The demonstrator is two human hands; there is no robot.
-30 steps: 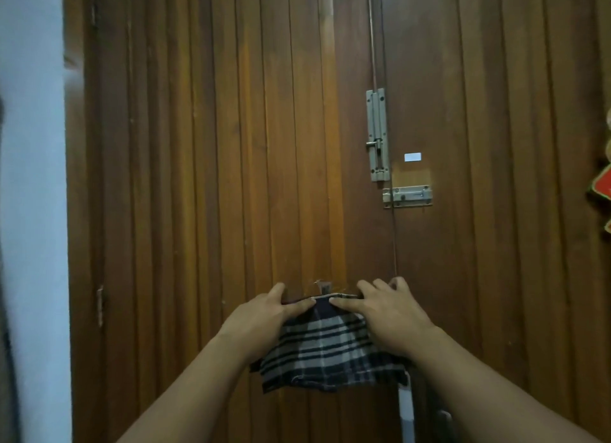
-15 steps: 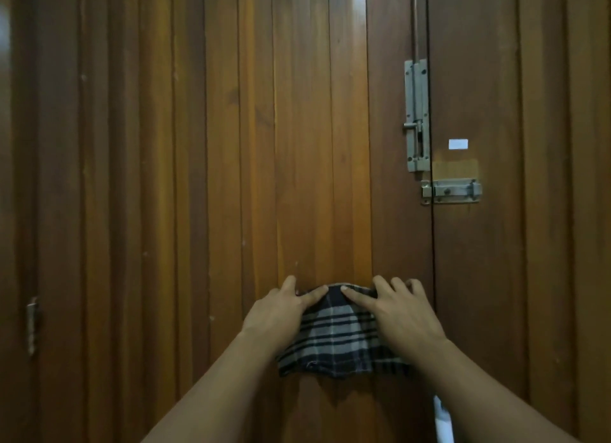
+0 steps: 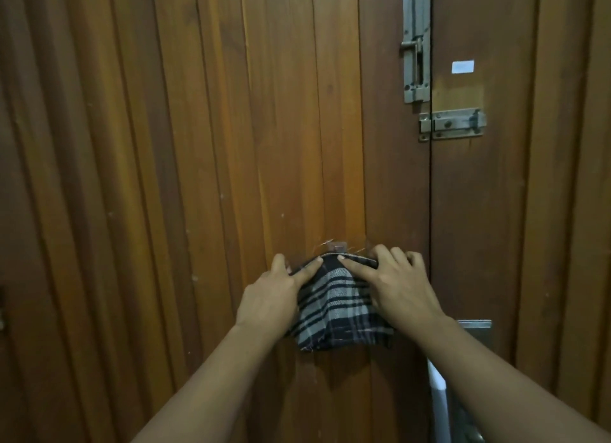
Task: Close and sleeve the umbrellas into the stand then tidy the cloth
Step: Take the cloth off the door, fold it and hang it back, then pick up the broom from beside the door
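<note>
Cloth (image 3: 337, 305), plaid, lower centre: left hand (image 3: 271, 297) and right hand (image 3: 398, 290) press flat-fingered against door (image 3: 198, 144); tidying step, likely hooking next.

wooden door (image 3: 205, 151), plaid cloth (image 3: 337, 310) hanging flat, perhaps on a hook

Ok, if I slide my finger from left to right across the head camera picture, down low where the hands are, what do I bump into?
Left hand → checked cloth → right hand → metal plate.
</note>
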